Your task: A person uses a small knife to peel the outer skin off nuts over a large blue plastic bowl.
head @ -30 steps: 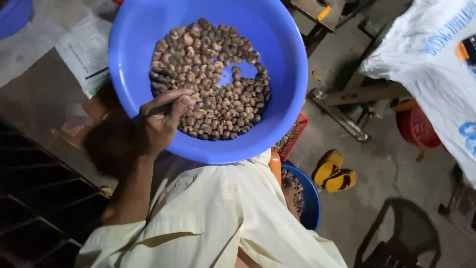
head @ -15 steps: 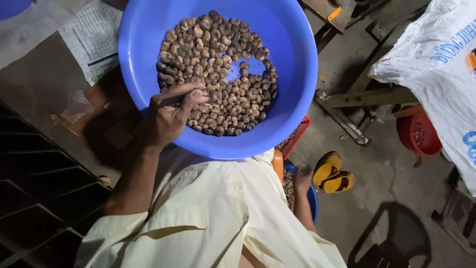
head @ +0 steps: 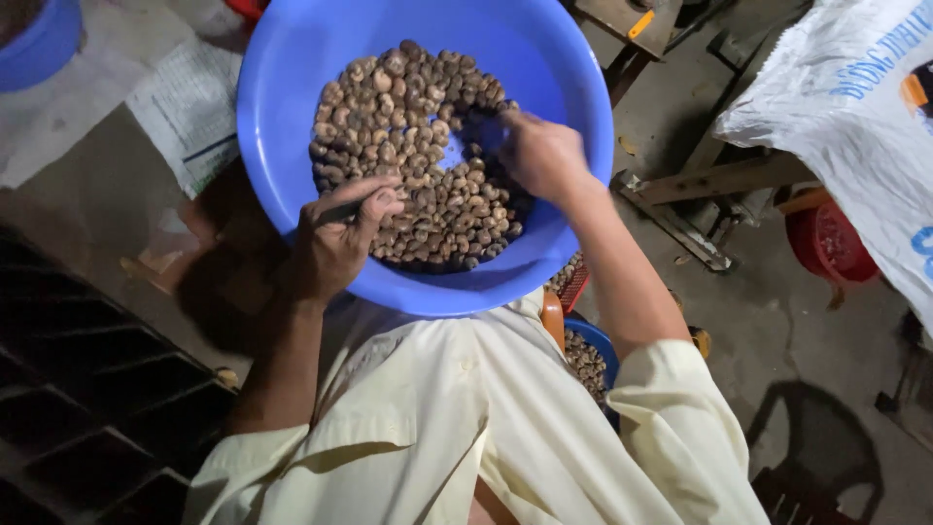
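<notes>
Blue basin [head: 292,117] of nuts [head: 418,146]: left hand [head: 335,243] seemingly pinches one; right hand [head: 539,156] curled among them, grip unclear.

A big blue basin [head: 292,117] sits on the person's lap, holding brown nuts [head: 408,146]. The left hand [head: 335,243] grips the near rim (a thin dark tool pinched in it), and the right hand [head: 539,156] reaches among the nuts.

Blue basin [head: 292,146] rim cut off above; right hand [head: 542,156] fingers hidden
</notes>
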